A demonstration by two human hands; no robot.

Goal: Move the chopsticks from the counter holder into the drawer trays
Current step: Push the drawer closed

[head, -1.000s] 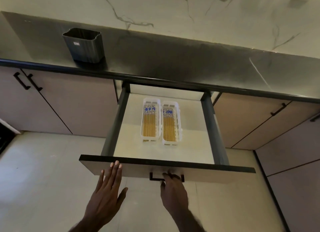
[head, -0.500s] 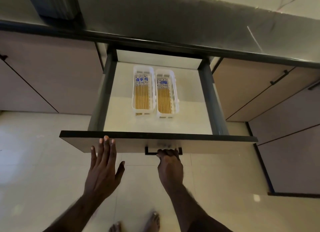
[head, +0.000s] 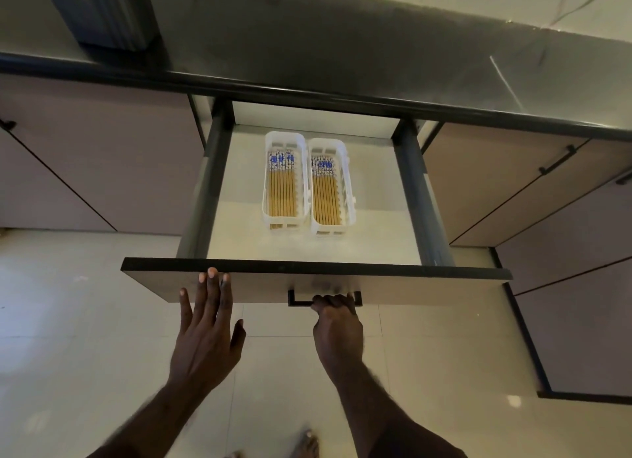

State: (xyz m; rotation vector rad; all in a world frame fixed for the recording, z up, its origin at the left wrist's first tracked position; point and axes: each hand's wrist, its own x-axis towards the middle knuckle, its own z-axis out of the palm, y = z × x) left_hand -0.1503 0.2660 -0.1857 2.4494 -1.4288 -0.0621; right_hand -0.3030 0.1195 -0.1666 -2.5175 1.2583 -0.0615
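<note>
The drawer (head: pixel 239 286) stands pulled out below the dark counter. Inside it two white trays lie side by side, the left tray (head: pixel 266 173) and the right tray (head: pixel 349 184). Each holds several wooden chopsticks with blue-and-white ends: one bundle (head: pixel 282 190) in the left tray, another (head: pixel 326 197) in the right. My left hand (head: pixel 205 331) lies flat with fingers spread against the drawer front, fingertips at its top edge. My right hand (head: pixel 337 324) is closed around the black drawer handle (head: pixel 297 302). The dark counter holder (head: pixel 102 12) stands at the top left; its opening is out of view.
The dark counter (head: pixel 342 57) runs across the top, with a marble wall behind. Closed cabinet doors with black handles flank the drawer on the left (head: pixel 102 163) and right (head: pixel 513 184). Pale floor tiles (head: pixel 68 320) lie below, and my bare toes (head: pixel 307 440) show at the bottom edge.
The view has tilted down and moved closer, so the holder has slid up to the frame's top. Both hands stay on the drawer front, the left one now higher on it.
</note>
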